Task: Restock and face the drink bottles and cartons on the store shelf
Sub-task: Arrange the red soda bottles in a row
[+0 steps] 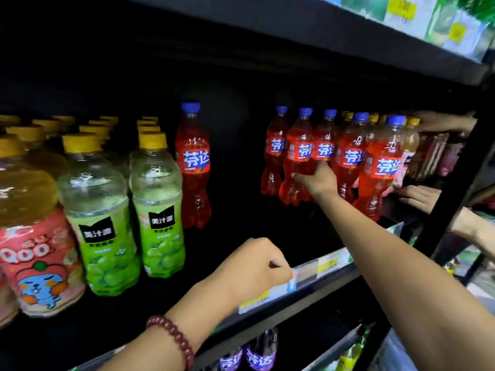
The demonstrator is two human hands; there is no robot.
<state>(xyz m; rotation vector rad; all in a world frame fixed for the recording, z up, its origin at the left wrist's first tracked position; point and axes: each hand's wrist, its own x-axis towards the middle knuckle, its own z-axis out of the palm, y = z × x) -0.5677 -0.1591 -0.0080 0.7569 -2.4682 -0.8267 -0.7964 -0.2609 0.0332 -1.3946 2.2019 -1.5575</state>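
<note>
While your right hand (317,180) reaches into the shelf (267,303), its fingers curl round the lower body of a red Fanta bottle (297,159) in the cluster of blue-capped red bottles (351,156). Left of that cluster, across a gap, one more red Fanta bottle (193,164) stands alone and upright. Further left stand green-grape Minute Maid bottles (158,207) with yellow caps, part filled with pale juice, then pink-labelled Qoo bottles (34,236). Your left hand (251,266), fingers curled, rests on the shelf's front edge below the cluster and pinches the price-tag strip (308,274). Purple Fanta bottles (257,354) show on the shelf beneath.
</note>
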